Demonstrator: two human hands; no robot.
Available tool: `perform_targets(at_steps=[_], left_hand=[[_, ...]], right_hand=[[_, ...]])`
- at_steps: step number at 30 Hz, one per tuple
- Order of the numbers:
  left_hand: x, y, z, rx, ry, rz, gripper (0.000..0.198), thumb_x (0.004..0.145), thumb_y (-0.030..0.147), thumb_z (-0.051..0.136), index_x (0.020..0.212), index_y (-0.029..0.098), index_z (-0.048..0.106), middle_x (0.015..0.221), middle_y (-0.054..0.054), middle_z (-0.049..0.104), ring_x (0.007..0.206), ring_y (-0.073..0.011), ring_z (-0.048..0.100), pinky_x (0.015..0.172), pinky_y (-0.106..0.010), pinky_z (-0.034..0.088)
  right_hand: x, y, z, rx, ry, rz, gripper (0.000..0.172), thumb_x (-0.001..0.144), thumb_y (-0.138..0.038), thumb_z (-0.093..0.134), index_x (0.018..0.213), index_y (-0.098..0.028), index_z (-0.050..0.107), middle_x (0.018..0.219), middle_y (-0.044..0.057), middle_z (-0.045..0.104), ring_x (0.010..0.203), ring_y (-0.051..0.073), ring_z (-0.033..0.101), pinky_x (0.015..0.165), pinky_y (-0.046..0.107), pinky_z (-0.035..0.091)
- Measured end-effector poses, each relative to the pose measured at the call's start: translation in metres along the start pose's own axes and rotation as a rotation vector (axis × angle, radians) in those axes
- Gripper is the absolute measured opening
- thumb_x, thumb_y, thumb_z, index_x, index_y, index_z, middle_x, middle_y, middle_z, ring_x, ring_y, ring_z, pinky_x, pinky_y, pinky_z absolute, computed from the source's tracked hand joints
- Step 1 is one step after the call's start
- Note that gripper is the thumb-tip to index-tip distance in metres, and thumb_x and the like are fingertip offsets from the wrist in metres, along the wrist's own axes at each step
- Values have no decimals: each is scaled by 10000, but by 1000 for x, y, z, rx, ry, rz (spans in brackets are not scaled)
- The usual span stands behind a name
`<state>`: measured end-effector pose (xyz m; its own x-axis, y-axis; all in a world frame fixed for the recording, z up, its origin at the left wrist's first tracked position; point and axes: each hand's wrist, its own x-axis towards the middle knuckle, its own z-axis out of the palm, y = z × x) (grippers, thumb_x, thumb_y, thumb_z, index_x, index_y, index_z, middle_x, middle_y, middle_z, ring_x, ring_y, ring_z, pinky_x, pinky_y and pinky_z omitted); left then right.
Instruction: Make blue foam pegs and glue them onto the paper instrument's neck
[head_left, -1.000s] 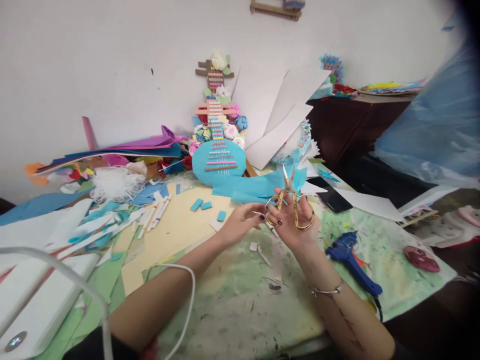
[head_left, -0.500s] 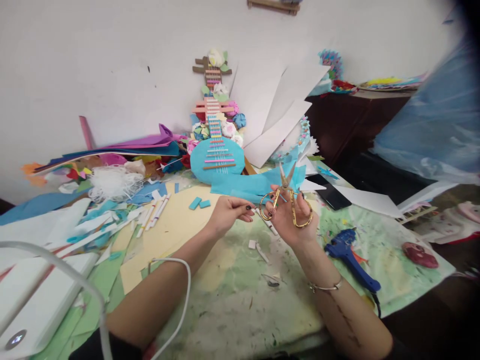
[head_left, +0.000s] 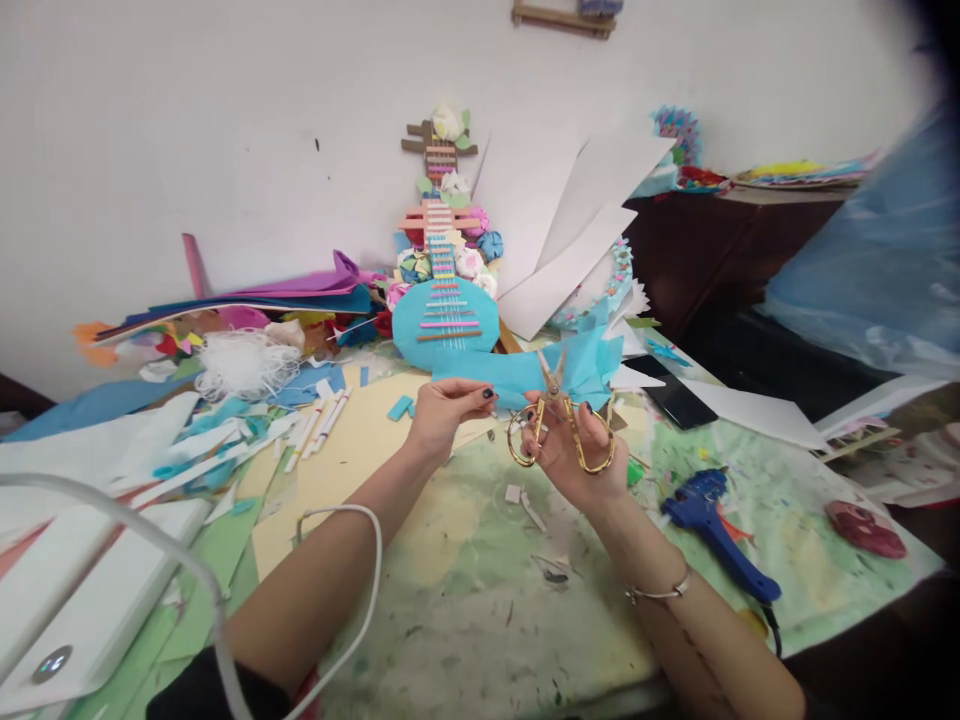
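My right hand (head_left: 581,460) holds a pair of scissors (head_left: 555,392) with gold patterned handles, fingers through the loops. Their blades point up and stand apart. To the left, my left hand (head_left: 444,412) is closed in a pinch, thumb against fingers; whatever lies between the fingertips is too small to make out. Behind both hands lies a light blue sheet (head_left: 480,378). Beyond it a blue paper stringed instrument (head_left: 442,320) with paper flowers leans against the wall. Small blue pieces (head_left: 400,408) lie beside my left hand, and a small white scrap (head_left: 513,494) is below the hands.
A blue glue gun (head_left: 712,535) and a dark red object (head_left: 865,528) lie on the right. Behind them is a black phone (head_left: 679,393). Markers (head_left: 328,422), paper scraps and white string (head_left: 246,363) cover the left. A white cable (head_left: 371,600) crosses near my left forearm.
The view has shifted slightly, moving the table scene rightward. Both hands have moved a little left over the table, the scissors still in my right hand. A white marker between the hands is out of sight.
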<state>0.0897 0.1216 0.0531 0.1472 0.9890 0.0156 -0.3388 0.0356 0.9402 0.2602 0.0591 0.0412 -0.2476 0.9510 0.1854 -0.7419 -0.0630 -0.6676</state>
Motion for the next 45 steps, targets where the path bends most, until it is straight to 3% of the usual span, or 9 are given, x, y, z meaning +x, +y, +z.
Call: perform_targets(at_steps=[6, 14, 22, 30, 34, 38, 40, 42, 45], left_hand=[[-9, -15, 10, 99, -255, -97, 297, 604, 327, 794, 790, 100, 748, 682, -77, 717, 610, -148, 623, 645, -302, 510], [-11, -18, 12, 241, -218, 2, 280, 639, 357, 749, 734, 94, 728, 603, -57, 678, 574, -136, 576, 596, -264, 448], [-1, -24, 4, 463, -84, 173, 229, 698, 339, 651, 620, 124, 670, 515, -2, 594, 498, -98, 500, 508, -217, 404], [-13, -4, 10, 406, -28, 183, 106, 578, 227, 768, 652, 157, 737, 637, -44, 709, 601, -174, 621, 609, -282, 487], [-27, -2, 20, 589, -132, 393, 33, 639, 213, 752, 622, 197, 729, 646, -36, 695, 603, -166, 602, 595, -281, 466], [-28, -13, 19, 854, -382, 840, 120, 796, 219, 627, 748, 218, 737, 656, -45, 634, 667, -161, 551, 661, -296, 453], [-28, -19, 17, 1007, -437, 1004, 215, 872, 192, 508, 896, 195, 722, 644, -50, 590, 676, -168, 509, 661, -301, 442], [-28, -23, 16, 1174, -440, 1073, 282, 908, 163, 416, 984, 159, 688, 674, -61, 570, 689, -175, 482, 651, -300, 433], [-31, -25, 18, 1369, -424, 1088, 326, 922, 143, 349, 891, 121, 673, 723, -86, 562, 717, -191, 469, 652, -315, 427]], right_hand=[[1, 1, 4, -25, 30, 37, 342, 805, -418, 503, 977, -191, 693, 892, 47, 619, 681, 177, 556, 606, 331, 444], [3, 5, -1, -61, 57, -28, 356, 839, -406, 451, 971, -190, 700, 905, 57, 605, 738, 178, 539, 729, 357, 446], [4, 5, -1, 8, 86, 9, 370, 828, -436, 440, 966, -200, 689, 893, 56, 604, 750, 182, 530, 736, 352, 446], [6, 2, -3, -38, 165, -103, 311, 777, -413, 527, 930, -198, 692, 852, 52, 625, 841, 210, 561, 811, 372, 444], [6, 6, -5, -101, 164, -137, 309, 808, -393, 496, 963, -204, 684, 920, 60, 629, 861, 207, 564, 797, 373, 448], [6, 9, -3, -114, 142, -132, 312, 814, -389, 488, 967, -203, 686, 879, 55, 629, 876, 215, 572, 777, 365, 456], [5, 10, 0, -87, 128, -102, 305, 803, -384, 501, 961, -202, 689, 835, 48, 628, 886, 223, 577, 770, 362, 464], [5, 10, 1, -72, 122, -87, 299, 794, -376, 515, 963, -202, 689, 845, 43, 636, 885, 218, 581, 762, 350, 469], [5, 13, -1, -107, 120, -100, 298, 793, -374, 527, 984, -206, 683, 919, 49, 648, 903, 209, 580, 772, 337, 465]])
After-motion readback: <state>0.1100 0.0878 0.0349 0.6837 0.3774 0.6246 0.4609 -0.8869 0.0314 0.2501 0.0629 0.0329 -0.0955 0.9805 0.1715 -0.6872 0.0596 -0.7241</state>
